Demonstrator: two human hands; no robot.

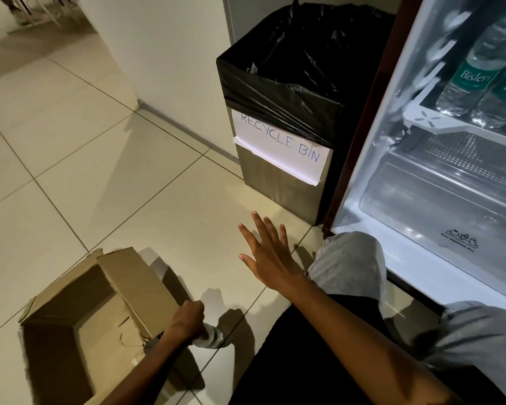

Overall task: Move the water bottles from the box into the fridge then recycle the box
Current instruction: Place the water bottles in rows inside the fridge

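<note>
An open brown cardboard box (70, 314) lies on the tiled floor at the lower left; no bottles show in its visible interior. My left hand (187, 320) grips the top of a clear water bottle (212, 339) with a green label, just right of the box's edge. My right hand (268, 252) hovers over the floor with fingers spread, holding nothing. The fridge (421, 176) stands open at the right, and two labelled water bottles (471, 83) lie on its upper shelf.
A bin lined with a black bag and marked "RECYCLE BIN" (281, 141) stands against the wall, just left of the fridge. My knees in grey fabric (351, 264) are close to the fridge's bottom edge. A clear vegetable drawer (450, 200) fills the fridge's lower part.
</note>
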